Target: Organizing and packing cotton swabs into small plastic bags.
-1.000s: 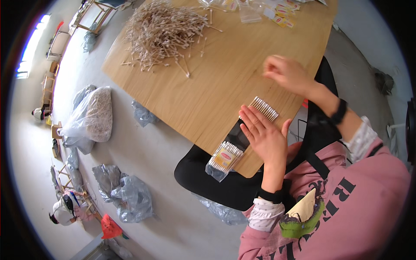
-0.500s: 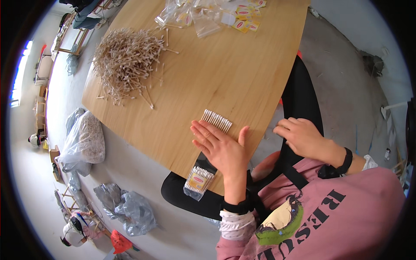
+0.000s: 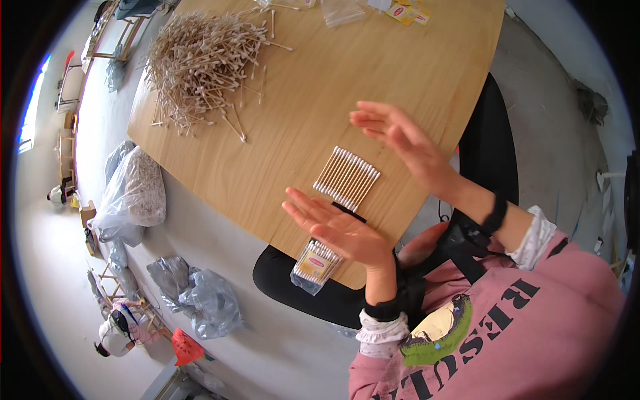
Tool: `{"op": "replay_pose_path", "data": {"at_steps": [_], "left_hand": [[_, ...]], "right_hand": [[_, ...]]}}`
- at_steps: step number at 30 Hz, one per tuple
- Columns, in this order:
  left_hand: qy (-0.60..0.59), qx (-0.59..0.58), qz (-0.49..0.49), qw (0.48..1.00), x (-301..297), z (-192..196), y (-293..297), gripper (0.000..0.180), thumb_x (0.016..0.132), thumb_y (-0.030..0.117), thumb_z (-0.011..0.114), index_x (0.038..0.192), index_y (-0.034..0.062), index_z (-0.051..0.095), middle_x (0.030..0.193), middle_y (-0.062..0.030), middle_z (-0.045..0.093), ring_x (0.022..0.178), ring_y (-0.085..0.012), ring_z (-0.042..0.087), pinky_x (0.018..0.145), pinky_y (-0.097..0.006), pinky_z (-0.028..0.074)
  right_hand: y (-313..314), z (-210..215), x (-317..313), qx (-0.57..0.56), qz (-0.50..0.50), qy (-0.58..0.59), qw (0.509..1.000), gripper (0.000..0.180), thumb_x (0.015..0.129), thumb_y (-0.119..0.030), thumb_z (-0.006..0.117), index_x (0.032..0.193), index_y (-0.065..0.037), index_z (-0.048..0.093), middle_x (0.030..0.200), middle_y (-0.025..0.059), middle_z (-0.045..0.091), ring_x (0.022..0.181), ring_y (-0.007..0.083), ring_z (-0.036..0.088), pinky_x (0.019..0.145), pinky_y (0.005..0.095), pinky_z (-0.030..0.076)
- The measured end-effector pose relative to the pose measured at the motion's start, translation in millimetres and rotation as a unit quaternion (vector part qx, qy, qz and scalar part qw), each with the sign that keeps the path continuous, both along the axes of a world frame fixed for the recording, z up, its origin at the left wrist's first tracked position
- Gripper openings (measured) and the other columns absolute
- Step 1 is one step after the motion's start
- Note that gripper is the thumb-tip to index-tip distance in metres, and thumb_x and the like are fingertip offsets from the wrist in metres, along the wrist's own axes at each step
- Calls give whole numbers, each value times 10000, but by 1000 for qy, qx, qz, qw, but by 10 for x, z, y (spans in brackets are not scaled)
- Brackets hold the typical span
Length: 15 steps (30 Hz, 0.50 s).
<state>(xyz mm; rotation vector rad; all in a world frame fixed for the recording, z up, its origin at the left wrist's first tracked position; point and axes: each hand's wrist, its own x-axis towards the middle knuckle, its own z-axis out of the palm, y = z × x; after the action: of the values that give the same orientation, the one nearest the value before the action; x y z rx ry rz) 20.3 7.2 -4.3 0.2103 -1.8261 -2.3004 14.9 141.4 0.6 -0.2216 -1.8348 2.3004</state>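
Note:
A flat row of cotton swabs (image 3: 347, 179) lies side by side on the wooden table, between my two hands. My left hand (image 3: 343, 233) is open, palm partly turned up, just on the near side of the row and partly over a small clear bag of cotton swabs (image 3: 312, 265) with a yellow label. Beyond the row's right end, my right hand (image 3: 410, 147) hovers with fingers stretched out, holding nothing. A thin black strip (image 3: 349, 212) shows at the row's near edge. Farther off at the left lies a big loose heap of cotton swabs (image 3: 200, 67).
Clear plastic bags (image 3: 342, 12) and yellow label cards (image 3: 407, 13) lie along the table's far side. A black chair (image 3: 493, 133) curves around the near edge. On the floor at left stand a large filled sack (image 3: 143, 190) and grey plastic bags (image 3: 207, 300). Another person (image 3: 120, 327) sits farther off.
My right hand has come forward from the table's edge and its fingers have straightened. My left hand has drawn back off the swab row, which now shows whole. The view has shifted slightly.

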Motion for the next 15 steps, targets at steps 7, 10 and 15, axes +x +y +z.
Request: {"op": "replay_pose_path", "data": {"at_steps": [7, 10, 15], "left_hand": [[2, 5, -6, 1000, -117, 34, -28, 816, 1043, 592, 303, 1593, 37, 68, 1660, -176, 119, 1550, -291, 71, 1245, -446, 42], [1, 3, -3, 1000, -174, 1, -26, 793, 1048, 596, 257, 1594, 47, 85, 1658, -169, 136, 1549, -270, 79, 1246, -431, 43], [-26, 16, -41, 999, -177, 16, -4, 771, 1053, 599, 211, 1594, 56, 119, 1653, -162, 167, 1544, -254, 108, 1247, -416, 36]], "right_hand": [[-210, -44, -201, -18, 72, 5, 997, 870, 993, -655, 355, 1515, 37, 284, 1518, 208, 395, 1468, 280, 331, 1224, 416, 237], [-170, -70, -348, 9, 89, 24, 996, 883, 988, -662, 363, 1516, 42, 281, 1524, 208, 387, 1472, 277, 321, 1223, 412, 239], [-212, -82, -287, 3, 125, 5, 992, 886, 985, -664, 368, 1509, 46, 293, 1530, 204, 382, 1472, 273, 320, 1226, 405, 231]]}}
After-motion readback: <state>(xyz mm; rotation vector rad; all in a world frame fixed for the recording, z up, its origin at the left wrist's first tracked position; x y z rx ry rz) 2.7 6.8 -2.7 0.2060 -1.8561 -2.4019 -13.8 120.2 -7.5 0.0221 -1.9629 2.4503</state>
